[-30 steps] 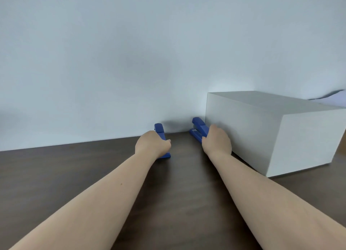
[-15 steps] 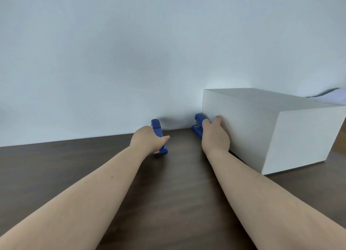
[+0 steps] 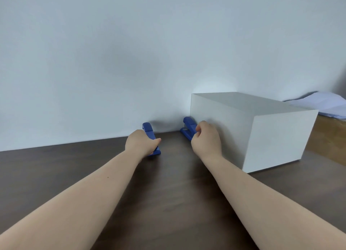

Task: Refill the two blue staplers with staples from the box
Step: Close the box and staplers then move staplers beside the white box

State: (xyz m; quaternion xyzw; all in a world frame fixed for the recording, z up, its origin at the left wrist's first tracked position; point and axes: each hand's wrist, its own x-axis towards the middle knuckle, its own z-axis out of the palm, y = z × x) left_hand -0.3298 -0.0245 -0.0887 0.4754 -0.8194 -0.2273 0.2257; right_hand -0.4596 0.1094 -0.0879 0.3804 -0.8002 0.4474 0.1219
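Observation:
Two blue staplers lie at the far edge of the dark wooden table (image 3: 168, 193), by the wall. My left hand (image 3: 140, 143) is wrapped around the left stapler (image 3: 148, 130), whose back end sticks out beyond my fingers. My right hand (image 3: 206, 140) is curled on the right stapler (image 3: 188, 127), which lies right against the side of a large white box (image 3: 262, 135). Only the far end of that stapler shows past my knuckles. No staples are visible.
The white box stands closed on the table's right side, close to the pale wall (image 3: 131, 62). Behind it, at the far right, lies a pile of white paper (image 3: 325, 105) on a lighter wooden surface (image 3: 329, 137).
My right hand has gone from lying flat against the box to curling around the right stapler. My left hand has kept its hold on the left stapler. The view has shifted slightly.

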